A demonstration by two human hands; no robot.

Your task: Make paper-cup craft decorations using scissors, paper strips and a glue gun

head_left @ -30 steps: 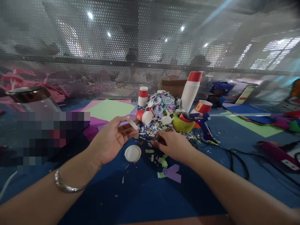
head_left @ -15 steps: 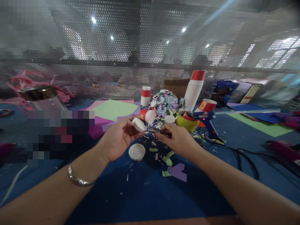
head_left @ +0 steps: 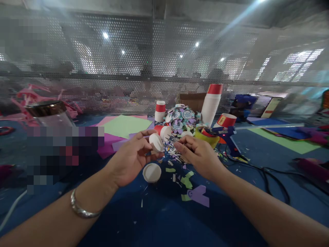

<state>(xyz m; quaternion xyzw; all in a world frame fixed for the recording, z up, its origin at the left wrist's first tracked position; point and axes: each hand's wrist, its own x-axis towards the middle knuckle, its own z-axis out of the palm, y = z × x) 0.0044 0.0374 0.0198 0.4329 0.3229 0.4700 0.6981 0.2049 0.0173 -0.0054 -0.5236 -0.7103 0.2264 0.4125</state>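
Note:
My left hand (head_left: 130, 159) pinches a small white paper cup base (head_left: 155, 142), a shallow disc with a low rim, tilted over the table. Opposite it, my right hand (head_left: 203, 156) is closed around small scissors (head_left: 171, 139); their blades point left, a little apart from the disc, and the handles are hidden by my fingers. A second white cup base (head_left: 151, 173) lies on the blue table below my left hand. Just behind the held disc, a red and white paper cup (head_left: 166, 132) lies on its side. Green and purple paper scraps (head_left: 187, 181) are scattered below my right hand.
Behind the hands are a pile of decorated discs (head_left: 180, 116) and a tall cup stack (head_left: 211, 106). A glue gun (head_left: 228, 139) with a trailing cable stands right, by a yellow bowl (head_left: 207, 139). Coloured sheets (head_left: 125, 127) and a lidded jar (head_left: 50, 113) are left.
The held cup base has turned, tipping more to the side. The scissors have drawn slightly away from it, and their blades now show. The whole view has shifted down slightly.

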